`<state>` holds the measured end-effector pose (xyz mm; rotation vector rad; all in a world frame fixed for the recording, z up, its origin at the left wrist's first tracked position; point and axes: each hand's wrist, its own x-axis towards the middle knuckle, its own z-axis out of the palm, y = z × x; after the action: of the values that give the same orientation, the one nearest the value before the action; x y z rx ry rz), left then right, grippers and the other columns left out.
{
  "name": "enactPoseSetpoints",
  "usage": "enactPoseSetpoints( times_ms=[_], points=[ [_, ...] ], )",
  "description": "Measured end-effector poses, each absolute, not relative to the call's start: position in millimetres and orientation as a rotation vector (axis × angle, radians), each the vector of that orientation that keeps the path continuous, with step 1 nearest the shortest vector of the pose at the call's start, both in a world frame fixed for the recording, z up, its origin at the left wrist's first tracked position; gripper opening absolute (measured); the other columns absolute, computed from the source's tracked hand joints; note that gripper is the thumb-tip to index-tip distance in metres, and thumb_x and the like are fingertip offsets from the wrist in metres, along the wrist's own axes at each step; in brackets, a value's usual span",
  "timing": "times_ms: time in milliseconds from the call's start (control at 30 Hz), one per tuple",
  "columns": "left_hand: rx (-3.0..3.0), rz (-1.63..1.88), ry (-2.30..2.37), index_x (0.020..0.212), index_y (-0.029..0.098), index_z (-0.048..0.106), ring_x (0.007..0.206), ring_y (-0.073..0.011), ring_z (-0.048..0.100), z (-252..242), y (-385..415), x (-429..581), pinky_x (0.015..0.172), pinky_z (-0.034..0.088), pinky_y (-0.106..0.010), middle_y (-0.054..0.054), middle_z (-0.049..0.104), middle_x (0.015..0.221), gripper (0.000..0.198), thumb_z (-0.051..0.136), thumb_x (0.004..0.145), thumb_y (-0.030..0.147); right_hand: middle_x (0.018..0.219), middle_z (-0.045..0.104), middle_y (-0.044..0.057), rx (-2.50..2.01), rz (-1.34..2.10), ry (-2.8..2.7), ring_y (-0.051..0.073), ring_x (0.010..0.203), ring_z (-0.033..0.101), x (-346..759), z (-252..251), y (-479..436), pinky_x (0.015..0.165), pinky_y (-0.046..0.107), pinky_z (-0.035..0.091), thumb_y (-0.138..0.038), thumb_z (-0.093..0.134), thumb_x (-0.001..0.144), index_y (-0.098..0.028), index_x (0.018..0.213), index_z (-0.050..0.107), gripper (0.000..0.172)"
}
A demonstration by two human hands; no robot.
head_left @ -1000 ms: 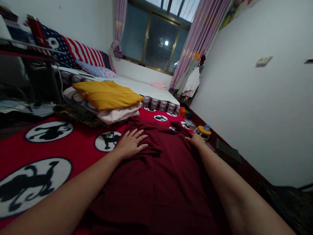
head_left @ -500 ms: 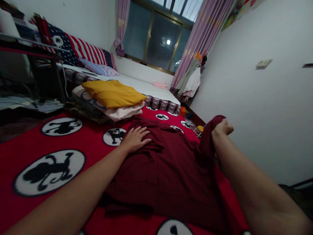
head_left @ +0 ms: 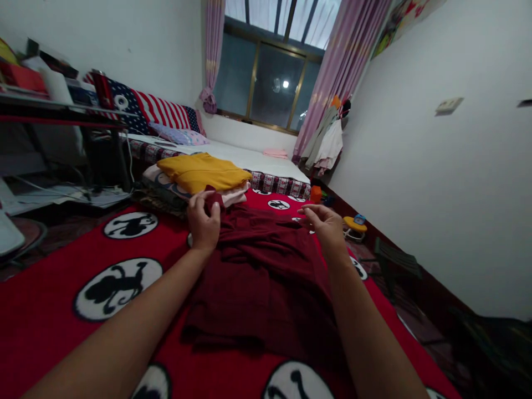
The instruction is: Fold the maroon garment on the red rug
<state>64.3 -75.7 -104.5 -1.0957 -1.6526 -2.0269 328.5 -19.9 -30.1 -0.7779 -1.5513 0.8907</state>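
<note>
Room lies bare right of the rumpled dark maroon cloth garment (head_left: 266, 271) on the red printed blanket (head_left: 62, 260) — left hand (head_left: 203, 219) pinches its far corner, right hand (head_left: 326, 227) hovers loose-fingered, holding nothing.

White walls (head_left: 436, 183); dark window (head_left: 266, 83) top centre, pink curtains (head_left: 341, 61); bed (head_left: 249, 158) beneath; metal desk (head_left: 62, 111) at upper left.

Under my fingers the garment (head_left: 257, 277) lies on the blanket (head_left: 62, 310). My left hand (head_left: 203, 221) pinches its far corner; my right hand (head_left: 326, 227) hovers right of it. Beyond the fingertips sits a stack of folded clothes (head_left: 203, 177), the bed (head_left: 249, 158) behind.
</note>
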Motion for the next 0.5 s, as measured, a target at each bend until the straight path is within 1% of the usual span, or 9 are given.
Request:
enactPoseSetpoints(
  times_ms=[67, 100, 167, 233, 300, 367, 400, 467, 500],
  points=[
    [-1.267, -1.728, -1.710, 0.100, 0.020, 0.068, 0.125, -0.0273, 0.046, -102, -77, 74, 0.112, 0.031, -0.042, -0.011, 0.055, 0.128, 0.022, 0.061, 0.079, 0.020, 0.080, 0.073, 0.007, -0.819, 0.920, -1.633, 0.015, 0.060, 0.066, 337, -29, -14, 0.055, 0.025, 0.049, -0.045, 0.071, 0.068, -0.015, 0.084, 0.069, 0.034],
    [-1.382, -1.577, -1.732, 0.097, 0.021, 0.070, 0.125, -0.0280, 0.046, -102, -77, 80, 0.111, 0.031, -0.043, -0.009, 0.055, 0.129, 0.020, 0.061, 0.080, 0.022, 0.079, 0.072, 0.007, -0.838, 0.911, -1.680, 0.015, 0.060, 0.066, 341, -27, -12, 0.054, 0.024, 0.049, -0.044, 0.071, 0.068, -0.015, 0.083, 0.069, 0.032],
    [-1.706, -1.334, -1.747, 0.092, 0.024, 0.073, 0.120, -0.0262, 0.052, -106, -76, 89, 0.106, 0.036, -0.041, -0.006, 0.061, 0.123, 0.016, 0.061, 0.083, 0.029, 0.074, 0.072, 0.006, -0.872, 0.871, -1.798, 0.014, 0.058, 0.064, 345, -25, -12, 0.053, 0.024, 0.048, -0.041, 0.069, 0.069, -0.014, 0.080, 0.069, 0.029],
    [-2.042, -1.107, -1.760, 0.093, 0.025, 0.074, 0.109, -0.0233, 0.059, -112, -75, 93, 0.099, 0.042, -0.037, -0.005, 0.068, 0.112, 0.021, 0.062, 0.083, 0.039, 0.067, 0.070, 0.005, -0.918, 0.823, -1.936, 0.014, 0.056, 0.063, 346, -28, -11, 0.053, 0.024, 0.048, -0.038, 0.067, 0.071, -0.014, 0.078, 0.070, 0.024],
    [-2.193, -0.881, -1.827, 0.101, 0.025, 0.073, 0.101, -0.0232, 0.063, -115, -75, 92, 0.093, 0.044, -0.034, -0.006, 0.072, 0.106, 0.034, 0.064, 0.079, 0.049, 0.065, 0.068, 0.003, -0.991, 0.762, -2.008, 0.014, 0.054, 0.063, 347, -40, -2, 0.054, 0.025, 0.049, -0.033, 0.066, 0.073, -0.014, 0.078, 0.070, 0.020],
    [-2.173, -0.706, -1.935, 0.108, 0.024, 0.072, 0.099, -0.0247, 0.064, -115, -76, 88, 0.089, 0.045, -0.034, -0.007, 0.072, 0.105, 0.041, 0.066, 0.077, 0.051, 0.072, 0.070, 0.003, -1.097, 0.697, -1.957, 0.014, 0.056, 0.065, 349, -61, 13, 0.057, 0.025, 0.051, -0.030, 0.064, 0.074, -0.015, 0.086, 0.069, 0.020],
    [-2.147, -0.646, -1.985, 0.107, 0.024, 0.072, 0.098, -0.0248, 0.065, -114, -77, 85, 0.087, 0.045, -0.034, -0.007, 0.072, 0.105, 0.039, 0.065, 0.077, 0.048, 0.079, 0.071, 0.004, -1.165, 0.669, -1.894, 0.014, 0.057, 0.066, 351, -75, 22, 0.058, 0.026, 0.052, -0.029, 0.063, 0.074, -0.015, 0.092, 0.068, 0.023],
    [-2.111, -0.588, -2.066, 0.101, 0.025, 0.074, 0.095, -0.0239, 0.066, -110, -79, 80, 0.084, 0.045, -0.033, -0.006, 0.073, 0.101, 0.030, 0.064, 0.078, 0.042, 0.088, 0.071, 0.005, -1.316, 0.613, -1.752, 0.015, 0.063, 0.068, 358, -105, 40, 0.061, 0.027, 0.055, -0.027, 0.060, 0.076, -0.016, 0.109, 0.061, 0.036],
    [-2.104, -0.583, -2.095, 0.099, 0.026, 0.074, 0.094, -0.0236, 0.066, -108, -80, 78, 0.083, 0.045, -0.032, -0.005, 0.073, 0.100, 0.027, 0.064, 0.078, 0.041, 0.086, 0.070, 0.005, -1.391, 0.579, -1.705, 0.017, 0.066, 0.069, 361, -119, 47, 0.062, 0.028, 0.055, -0.026, 0.059, 0.076, -0.015, 0.116, 0.057, 0.042]
  ],
)
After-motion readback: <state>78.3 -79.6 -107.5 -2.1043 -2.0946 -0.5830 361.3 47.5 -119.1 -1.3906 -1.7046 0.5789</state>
